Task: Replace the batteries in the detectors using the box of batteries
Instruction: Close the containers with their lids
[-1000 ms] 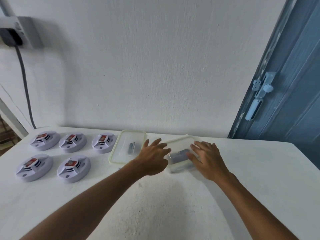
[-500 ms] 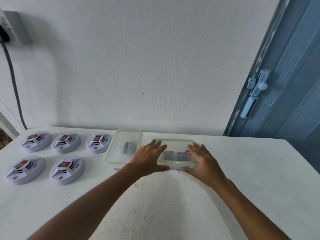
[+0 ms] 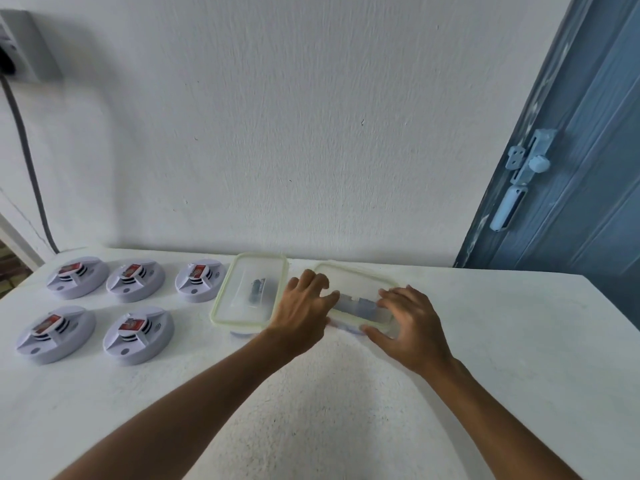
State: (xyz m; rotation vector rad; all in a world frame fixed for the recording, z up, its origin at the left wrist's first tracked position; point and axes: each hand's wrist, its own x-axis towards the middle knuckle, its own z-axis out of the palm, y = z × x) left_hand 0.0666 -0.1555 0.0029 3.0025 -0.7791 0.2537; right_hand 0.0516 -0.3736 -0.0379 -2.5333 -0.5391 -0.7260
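At the far left of the frame five round detectors (image 3: 77, 277) lay on the white table (image 3: 502, 341) in two rows — three behind, two in front — each face up with a red-labelled piece showing at its centre, probably laid out this way so they could be worked through in turn. Just right of them sat a clear box with a pale green rim (image 3: 250, 289), lid on, a small dark object inside it. Whether this or its neighbour is the box of batteries I cannot tell.

Next came the left hand (image 3: 301, 311), its thumb and fingers curled round the left end of a second clear box (image 3: 358, 299) at the centre of the frame. The right hand (image 3: 407, 322) gripped the right end, thumb at the near edge and fingers over the lid. Greyish contents showed through the lid between them. The two-sided hold suggests the lid was about to be unclipped or pulled off; no battery had yet been taken out.

The table was rough-textured and stood against a plain white wall. A grey cable ran down from a wall box at the upper left, and a blue door with a pale latch filled the right edge.
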